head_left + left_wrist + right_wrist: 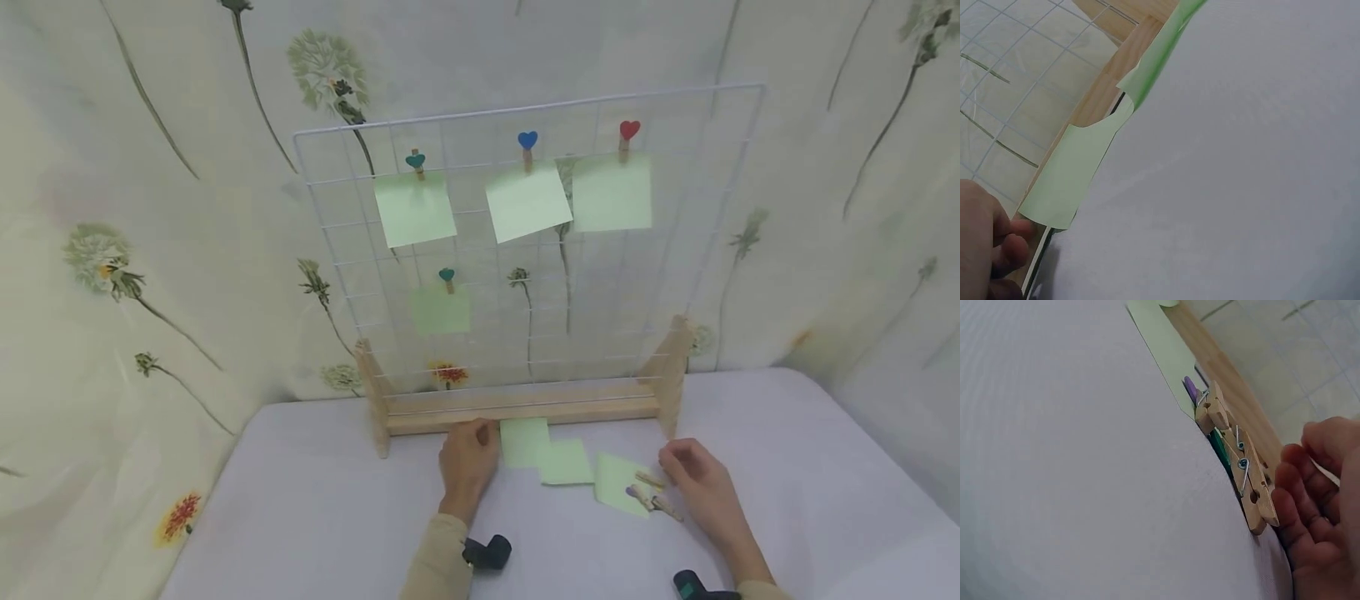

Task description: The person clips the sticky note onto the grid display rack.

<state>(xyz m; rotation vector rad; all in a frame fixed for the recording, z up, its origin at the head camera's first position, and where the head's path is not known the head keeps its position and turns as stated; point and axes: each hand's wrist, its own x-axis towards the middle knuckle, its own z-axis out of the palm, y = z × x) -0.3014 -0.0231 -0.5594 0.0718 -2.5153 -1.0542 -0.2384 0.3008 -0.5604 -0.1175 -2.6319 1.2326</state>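
Note:
In the head view, my left hand (470, 462) is at the left edge of a pale green paper note (525, 443), below the rack's wooden base. In the left wrist view, its curled fingertips (1015, 250) are right at a corner of that note; I cannot tell whether they pinch it. Two more green notes, one in the middle (567, 462) and one on the right (617, 483), continue the row. Several small wooden clothespins (1254, 506), one with a purple piece (1190, 389), lie on and beside the right note. My right hand (701, 483) hovers beside them, fingers loosely bent, holding nothing.
Behind the notes stands a white wire grid (480, 112) in a wooden base (525, 411). Green notes hang on it from heart-topped clothespins, one blue (528, 140) and one red (630, 130) among them. A white cloth (315, 500) covers the table; floral fabric backs it.

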